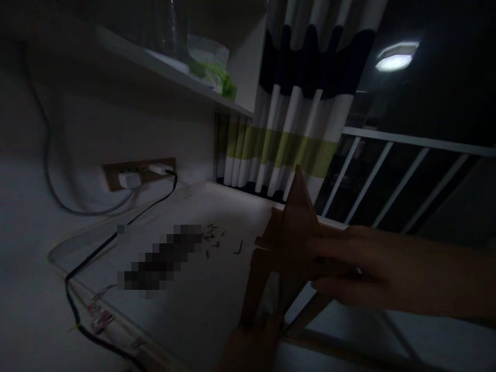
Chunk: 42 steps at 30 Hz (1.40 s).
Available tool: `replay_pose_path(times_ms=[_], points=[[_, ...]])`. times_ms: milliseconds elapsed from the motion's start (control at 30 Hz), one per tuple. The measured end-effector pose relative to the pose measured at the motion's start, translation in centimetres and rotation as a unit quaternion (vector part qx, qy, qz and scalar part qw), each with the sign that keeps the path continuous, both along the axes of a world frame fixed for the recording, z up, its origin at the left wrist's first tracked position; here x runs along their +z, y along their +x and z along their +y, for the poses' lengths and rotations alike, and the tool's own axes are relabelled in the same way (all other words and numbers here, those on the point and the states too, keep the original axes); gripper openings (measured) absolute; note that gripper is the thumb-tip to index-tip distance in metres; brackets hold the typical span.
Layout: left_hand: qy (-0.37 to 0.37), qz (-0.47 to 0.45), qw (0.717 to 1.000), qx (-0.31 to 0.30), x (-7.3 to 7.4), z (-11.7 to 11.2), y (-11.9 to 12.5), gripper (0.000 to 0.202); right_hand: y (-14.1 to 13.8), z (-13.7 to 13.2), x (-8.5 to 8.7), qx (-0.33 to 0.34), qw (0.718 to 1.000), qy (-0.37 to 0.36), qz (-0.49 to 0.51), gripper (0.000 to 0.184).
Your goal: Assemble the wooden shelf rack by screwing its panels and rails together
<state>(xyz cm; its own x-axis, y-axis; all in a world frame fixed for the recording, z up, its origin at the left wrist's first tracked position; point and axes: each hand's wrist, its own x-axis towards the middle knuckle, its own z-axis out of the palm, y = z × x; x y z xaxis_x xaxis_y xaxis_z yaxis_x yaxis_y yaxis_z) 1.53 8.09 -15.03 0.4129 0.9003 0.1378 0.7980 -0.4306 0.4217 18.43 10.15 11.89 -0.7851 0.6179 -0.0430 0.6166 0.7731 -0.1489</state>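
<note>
Both my hands are at a brown, wood-looking frame (298,222) that stands over the right part of the white surface. It has a pointed upright panel and several slanting bars. From the right, my right hand (364,266) grips its middle, with fingers and thumb closed about a bar. My left hand (253,341), dark at the bottom edge, is wrapped around the lower end of a bar. Left of the frame lie an L-shaped hex key (239,247) and several small screws or pegs (211,235), too dim to tell apart.
A pixelated patch (163,261) hides something on the white surface (194,305). Black cable (70,289) runs along the left edge from the wall sockets (139,173). Overhead juts a shelf (174,77). Behind are a striped curtain (287,139) and a white railing (418,139).
</note>
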Motion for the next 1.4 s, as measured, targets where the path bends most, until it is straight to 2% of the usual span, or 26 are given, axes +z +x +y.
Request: replay_pose_path(times_ms=[100,233,367,567,700,900,1233,1400], points=[[-0.007,-0.001,1.000,0.002,1.6,-0.1,0.2,0.043,-0.3,-0.3,0.3,0.002,0.999,0.009,-0.036,0.024],[-0.069,-0.013,0.997,0.030,3.7,-0.5,0.5,0.050,-0.2,-1.0,0.0,-0.016,0.998,0.032,-0.043,0.027],[-0.099,0.015,0.994,0.045,4.6,-0.6,0.7,0.046,-0.2,-1.9,-0.6,-0.025,0.997,0.059,-0.035,0.029],[-0.086,-0.020,0.996,0.028,4.8,-0.9,0.4,0.030,-0.5,-2.6,-1.1,-0.043,0.993,0.101,-0.053,0.031],[-0.046,-0.025,0.999,-0.001,4.7,-1.2,0.0,0.021,-0.9,-3.0,-1.4,-0.053,0.991,0.114,-0.044,0.031],[0.044,-0.001,0.998,-0.035,4.2,-1.1,-0.6,0.025,-2.1,-3.7,-1.8,-0.096,0.982,0.159,-0.038,0.035],[0.045,0.052,0.998,0.004,4.1,-1.1,-0.3,0.031,-2.2,-3.6,-1.9,-0.079,0.984,0.157,-0.021,0.035],[0.031,0.076,0.997,-0.002,4.4,-1.1,-0.2,0.034,-2.1,-3.6,-2.1,-0.088,0.982,0.167,-0.021,0.035]])
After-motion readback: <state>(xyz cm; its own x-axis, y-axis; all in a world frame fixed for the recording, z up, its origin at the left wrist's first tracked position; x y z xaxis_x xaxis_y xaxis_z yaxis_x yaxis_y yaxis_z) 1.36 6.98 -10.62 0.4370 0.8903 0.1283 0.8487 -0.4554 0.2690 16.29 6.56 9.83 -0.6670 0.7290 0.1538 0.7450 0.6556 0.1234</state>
